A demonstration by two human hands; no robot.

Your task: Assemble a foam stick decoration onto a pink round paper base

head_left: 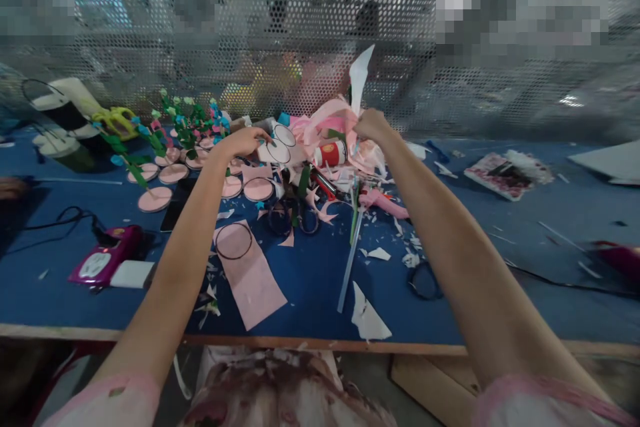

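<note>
Both my arms reach far across a blue table [500, 260]. My left hand [243, 141] lies palm down, fingers closed on the edge of a white sheet with drawn circles [280, 147]. My right hand [371, 125] is closed in a pinch on a strip of pale pink and white paper [361, 77] that sticks up from a heap of pink paper scraps [325, 121]. A red paper cup [331, 154] lies on its side between my hands.
Pink paper discs [155, 199] and small paper flowers [186, 121] lie at the left. A pink sheet with a wire ring [249, 268], scissors [294, 217], a clear stick [349, 265], a pink device [104, 259], a booklet [503, 173] and paper scraps are spread about. A perforated screen [450, 67] stands behind.
</note>
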